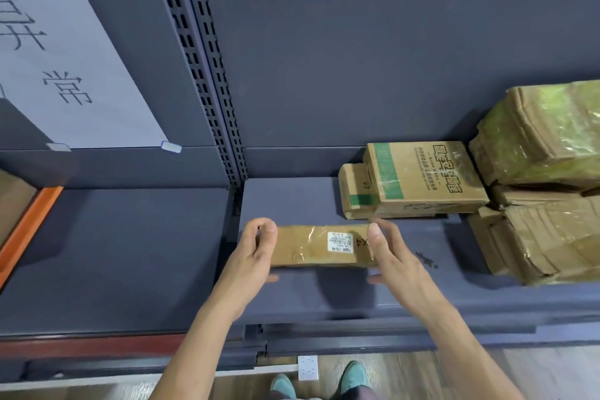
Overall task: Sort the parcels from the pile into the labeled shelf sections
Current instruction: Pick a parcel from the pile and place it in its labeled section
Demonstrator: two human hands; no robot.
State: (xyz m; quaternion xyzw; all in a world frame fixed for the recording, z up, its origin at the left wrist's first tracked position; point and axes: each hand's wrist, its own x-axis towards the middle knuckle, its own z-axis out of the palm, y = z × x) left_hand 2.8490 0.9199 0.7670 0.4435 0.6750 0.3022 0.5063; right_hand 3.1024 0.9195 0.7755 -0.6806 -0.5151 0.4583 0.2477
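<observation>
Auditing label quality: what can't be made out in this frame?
Head view:
label on the parcel: print too small.
paper sign: cut off by the left edge.
taped bundles: cut off by the right edge.
parcel's ends: covered by left hand and right hand.

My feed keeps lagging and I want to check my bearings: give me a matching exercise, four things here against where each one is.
1 long parcel
2 green-striped box
3 paper sign
4 white socket

A taped up, far left
B held between left hand and right hand
C below the shelf, near the shoes
D on the shelf, at its back

Pairs: 1-B, 2-D, 3-A, 4-C
</observation>
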